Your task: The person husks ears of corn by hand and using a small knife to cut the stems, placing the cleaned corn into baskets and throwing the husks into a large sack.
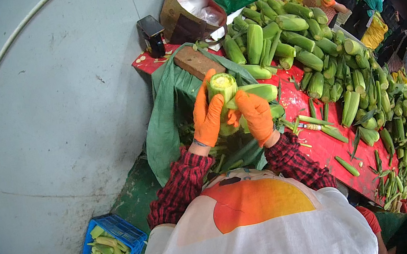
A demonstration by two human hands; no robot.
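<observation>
An ear of corn in green husk [222, 86], its cut end facing up, is gripped by my left hand [206, 116], which wears an orange glove. My right hand [254, 114], gloved in orange too, pinches a green husk leaf [256, 93] at the ear's right side. Both hands are over a green woven sack [165, 129] with husk scraps inside. A brick [198, 61] lies on the sack's far edge. To the right of my right hand, a knife with a wrapped handle [310, 126] rests among husk strips on the red table [301, 103].
A large heap of corn in husks [307, 43] covers the table's far and right parts. A paper bag [178, 17] and a black container [152, 36] stand at the far end. A blue crate of corn [124, 230] is at lower left. Other people work at upper right.
</observation>
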